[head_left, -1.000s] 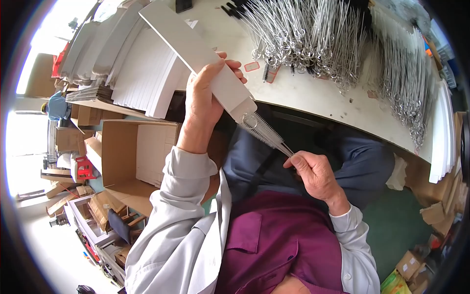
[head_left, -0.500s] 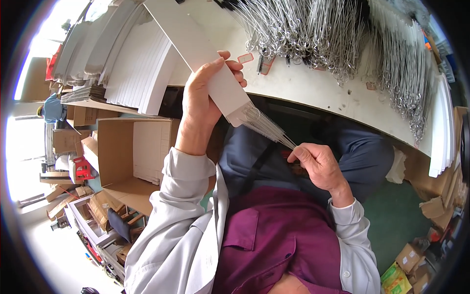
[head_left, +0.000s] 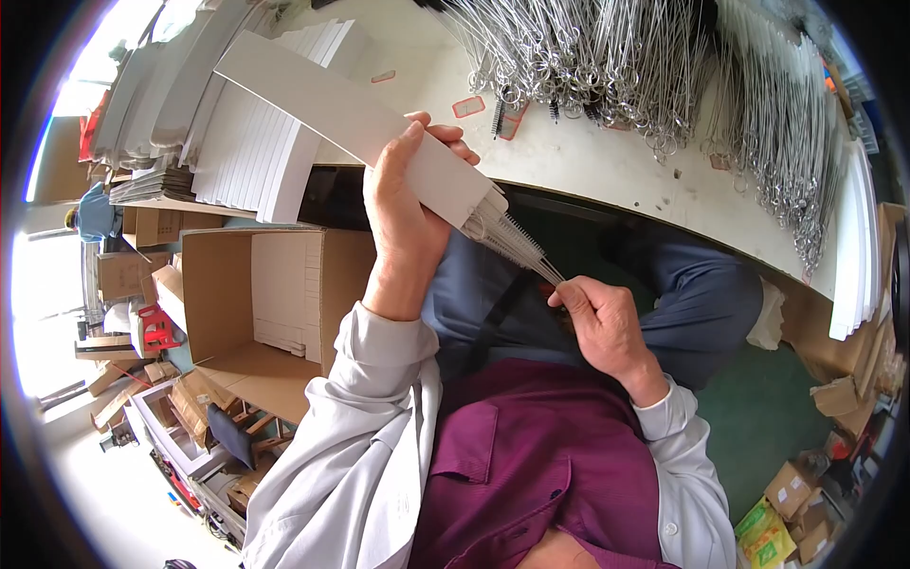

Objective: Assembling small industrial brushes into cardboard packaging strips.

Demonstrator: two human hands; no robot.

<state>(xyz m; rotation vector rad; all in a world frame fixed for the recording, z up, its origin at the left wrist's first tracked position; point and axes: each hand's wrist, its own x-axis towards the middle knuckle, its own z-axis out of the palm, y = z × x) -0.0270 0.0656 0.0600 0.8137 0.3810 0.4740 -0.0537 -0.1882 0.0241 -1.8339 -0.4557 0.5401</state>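
My left hand (head_left: 406, 194) is wrapped round a long, narrow white box (head_left: 322, 100), which slants from upper left down toward my lap. From the lower end of that box sticks a bundle of thin wire brushes (head_left: 512, 237), with bristles along their stems. Pinched between thumb and fingers of my right hand (head_left: 607, 322) are the outer tips of the bundle. How far the brushes reach inside the box is hidden. Both hands are above my lap, at the near edge of the table (head_left: 588, 180).
Many wire brushes with looped ends (head_left: 578, 57) lie piled at the back of the table, more (head_left: 787, 161) at its right. White boxes (head_left: 251, 156) stand in a row at left. Below them sits an open carton (head_left: 218, 294) holding white boxes. Small red-edged labels (head_left: 468, 106) lie on the tabletop.
The white box has tilted flatter, its upper end swinging left and down. My left hand has shifted slightly right and down. My right hand keeps its pinch on the brushes.
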